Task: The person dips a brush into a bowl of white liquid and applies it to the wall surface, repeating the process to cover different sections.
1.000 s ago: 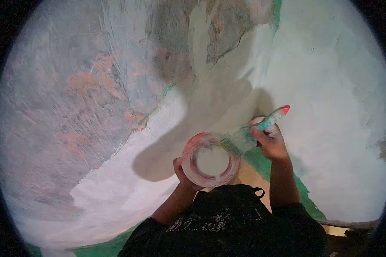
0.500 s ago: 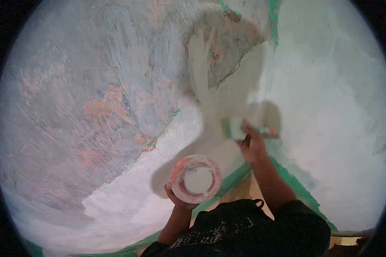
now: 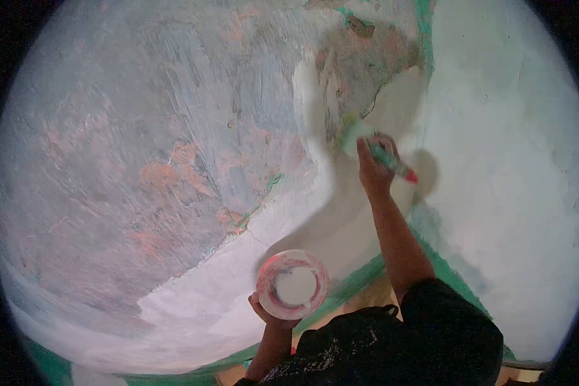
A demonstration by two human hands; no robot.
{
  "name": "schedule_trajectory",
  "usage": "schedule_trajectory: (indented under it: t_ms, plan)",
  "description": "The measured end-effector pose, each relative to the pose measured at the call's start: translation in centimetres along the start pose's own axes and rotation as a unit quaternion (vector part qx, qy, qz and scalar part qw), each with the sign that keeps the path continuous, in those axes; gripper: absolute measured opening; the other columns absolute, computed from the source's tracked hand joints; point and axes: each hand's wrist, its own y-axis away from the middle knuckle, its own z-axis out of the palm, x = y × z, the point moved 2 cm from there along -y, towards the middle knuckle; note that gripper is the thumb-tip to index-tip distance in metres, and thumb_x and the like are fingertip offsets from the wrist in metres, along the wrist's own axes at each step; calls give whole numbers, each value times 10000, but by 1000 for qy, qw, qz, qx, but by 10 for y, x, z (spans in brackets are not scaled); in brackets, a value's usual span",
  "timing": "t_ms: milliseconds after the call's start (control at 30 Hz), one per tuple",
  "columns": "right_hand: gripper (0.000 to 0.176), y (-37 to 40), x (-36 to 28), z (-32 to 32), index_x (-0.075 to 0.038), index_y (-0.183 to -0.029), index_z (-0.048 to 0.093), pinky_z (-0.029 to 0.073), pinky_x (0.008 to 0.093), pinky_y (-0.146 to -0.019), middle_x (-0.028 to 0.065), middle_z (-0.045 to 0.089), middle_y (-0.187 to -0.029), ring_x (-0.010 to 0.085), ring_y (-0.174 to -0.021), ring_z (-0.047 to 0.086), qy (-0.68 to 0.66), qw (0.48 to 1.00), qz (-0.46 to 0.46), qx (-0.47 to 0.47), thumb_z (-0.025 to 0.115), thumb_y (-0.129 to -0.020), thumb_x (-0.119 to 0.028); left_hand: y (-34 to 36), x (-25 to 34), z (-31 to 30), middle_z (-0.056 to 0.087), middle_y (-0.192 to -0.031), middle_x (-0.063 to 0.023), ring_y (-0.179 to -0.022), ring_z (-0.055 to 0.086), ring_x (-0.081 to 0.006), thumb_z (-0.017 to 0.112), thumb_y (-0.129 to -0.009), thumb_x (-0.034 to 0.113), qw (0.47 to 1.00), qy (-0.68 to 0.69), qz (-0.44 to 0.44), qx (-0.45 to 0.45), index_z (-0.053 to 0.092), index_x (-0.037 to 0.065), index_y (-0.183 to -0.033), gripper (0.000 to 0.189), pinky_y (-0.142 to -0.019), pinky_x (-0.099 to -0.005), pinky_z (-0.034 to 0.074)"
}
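Note:
My right hand [image 3: 373, 167] grips a green-handled paintbrush [image 3: 387, 159] with a red tip. Its bristles press against the wall at the edge of a bare, unpainted patch [image 3: 367, 58]. My left hand [image 3: 269, 310] holds a round pink-and-white paint can [image 3: 292, 284] from below, at chest height; white paint fills it. Wet white paint [image 3: 341, 212] covers the wall between the can and the brush.
The wall's left side [image 3: 141, 141] is scraped, with grey, blue and orange patches. The right side [image 3: 508, 161] is pale and painted. A green band [image 3: 360, 273] runs along the wall's base. My dark shirt [image 3: 392, 347] fills the bottom of the view.
My right hand lifted the brush out of the can and carried it up the wall to the bare patch. The can moved slightly lower and left.

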Motion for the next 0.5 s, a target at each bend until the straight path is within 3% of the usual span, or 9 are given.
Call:
schedule_trajectory:
  t_ms: [100,133,300,400,467,500]
  plan:
    - [159,35,-2,-14,-31,-850,560,474,288,-746,84,603,-904,165,-820,591,-107,976,189,7,686,-805,-116,0,-3,-2,391,-1392,-142,-1274,391,-354,408,-735,641,998,44,-26,-38,368,120,-1378,828,-1030,-547,333]
    - [167,34,-4,-15,-37,-843,550,463,283,-746,68,589,-895,151,-819,570,-120,974,191,9,696,-803,-108,0,-4,-5,394,-1388,-138,-1266,397,-351,411,-738,651,998,50,-35,-36,373,123,-1373,827,-1020,-546,344]
    - [174,-15,-30,10,-49,-806,556,443,272,-738,34,575,-862,125,-798,538,-130,979,157,-26,720,-798,-107,2,-4,5,415,-1365,-123,-1223,428,-336,435,-746,708,999,-20,-34,-6,403,133,-1348,833,-961,-534,403]
    - [149,-67,-48,44,-68,-816,588,449,269,-701,23,595,-824,121,-753,555,-62,998,14,19,721,-801,-134,6,-3,0,420,-1359,-127,-1219,431,-337,436,-744,713,999,-21,-32,11,404,129,-1348,841,-955,-533,408]
    - [145,-97,-51,54,-79,-832,597,454,276,-691,20,595,-825,133,-736,560,-79,995,-17,58,720,-803,-152,5,-3,-1,420,-1359,-128,-1218,432,-337,432,-744,715,999,-24,-26,20,403,127,-1349,844,-952,-532,410]
    - [146,-112,-57,54,-85,-834,599,457,286,-695,24,595,-833,147,-736,564,-153,986,29,55,719,-804,-162,7,-2,3,418,-1361,-128,-1219,431,-336,430,-745,717,999,-39,-19,17,401,126,-1350,846,-952,-532,410]
